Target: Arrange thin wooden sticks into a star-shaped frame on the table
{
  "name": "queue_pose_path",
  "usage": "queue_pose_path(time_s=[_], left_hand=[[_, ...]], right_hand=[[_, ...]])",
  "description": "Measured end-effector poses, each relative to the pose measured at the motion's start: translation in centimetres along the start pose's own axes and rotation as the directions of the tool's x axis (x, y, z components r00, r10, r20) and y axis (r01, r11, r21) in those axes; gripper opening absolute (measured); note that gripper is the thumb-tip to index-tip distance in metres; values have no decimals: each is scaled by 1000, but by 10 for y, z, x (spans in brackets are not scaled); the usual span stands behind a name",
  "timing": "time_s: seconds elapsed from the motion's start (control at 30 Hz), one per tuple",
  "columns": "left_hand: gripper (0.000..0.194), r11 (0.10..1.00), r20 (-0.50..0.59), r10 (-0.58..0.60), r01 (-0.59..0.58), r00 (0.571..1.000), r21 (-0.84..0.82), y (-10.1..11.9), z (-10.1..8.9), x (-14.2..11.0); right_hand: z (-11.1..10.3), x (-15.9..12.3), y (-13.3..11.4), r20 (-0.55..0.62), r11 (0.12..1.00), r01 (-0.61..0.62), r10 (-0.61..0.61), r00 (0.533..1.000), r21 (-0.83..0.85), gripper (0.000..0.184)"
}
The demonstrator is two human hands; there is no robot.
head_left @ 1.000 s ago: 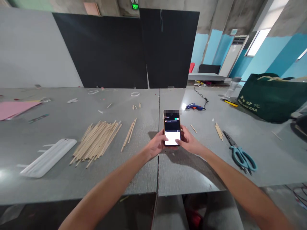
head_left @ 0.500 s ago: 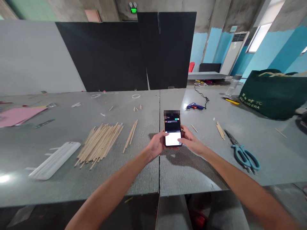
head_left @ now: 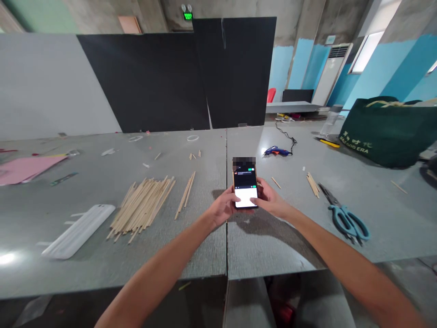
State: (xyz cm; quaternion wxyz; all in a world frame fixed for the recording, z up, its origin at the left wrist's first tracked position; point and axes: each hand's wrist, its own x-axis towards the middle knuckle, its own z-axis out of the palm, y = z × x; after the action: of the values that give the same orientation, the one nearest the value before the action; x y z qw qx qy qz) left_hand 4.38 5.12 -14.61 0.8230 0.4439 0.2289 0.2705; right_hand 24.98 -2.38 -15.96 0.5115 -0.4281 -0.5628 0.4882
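A smartphone (head_left: 245,182) is held upright between both hands above the seam of the table. Its screen shows a dark chat page with a white keyboard area at the bottom. My left hand (head_left: 223,205) is closed round the phone's left edge, the thumb over the keyboard. On the right edge, my right hand (head_left: 271,200) grips it too, with its thumb on the lower part of the screen. The fingers behind the phone are mostly hidden. Left of the hands lie a few thin wooden sticks (head_left: 185,195) and a large pile of them (head_left: 142,207).
Teal-handled scissors (head_left: 348,218) and a small bundle of sticks (head_left: 312,185) lie to the right. A blue glue gun (head_left: 278,151), a yellow cutter (head_left: 329,142) and a green bag (head_left: 389,132) are farther back. A white plastic-looking packet (head_left: 80,231) and pink sheets (head_left: 29,168) lie left.
Both thumbs have shifted slightly over the keyboard area. A green button now shows at the right above the keyboard. The phone stays in both hands.
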Motion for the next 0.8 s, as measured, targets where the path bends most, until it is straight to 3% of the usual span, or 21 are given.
queue_pose_path(time_s=[0.23,0.47,0.53,0.7,0.8], left_hand=[[62,1000,15,-3,3,1000,10,0,-1,0],[55,1000,-21,-13,14,1000,23,-5,0,4],[54,1000,-39,-16,16,999,22,-6,0,4],[52,1000,-22,-5,5,1000,-3,-4,-1,3],[52,1000,-20,1,-1,1000,-1,-3,0,2]], right_hand=[[1,2,1,-16,1000,19,-19,1000,-7,90],[3,4,6,-110,999,-9,15,994,53,60],[2,3,4,-79,998,-8,13,997,56,62],[0,-1,-3,10,1000,11,-11,1000,12,88],[2,-1,-4,7,1000,13,-13,1000,6,88]])
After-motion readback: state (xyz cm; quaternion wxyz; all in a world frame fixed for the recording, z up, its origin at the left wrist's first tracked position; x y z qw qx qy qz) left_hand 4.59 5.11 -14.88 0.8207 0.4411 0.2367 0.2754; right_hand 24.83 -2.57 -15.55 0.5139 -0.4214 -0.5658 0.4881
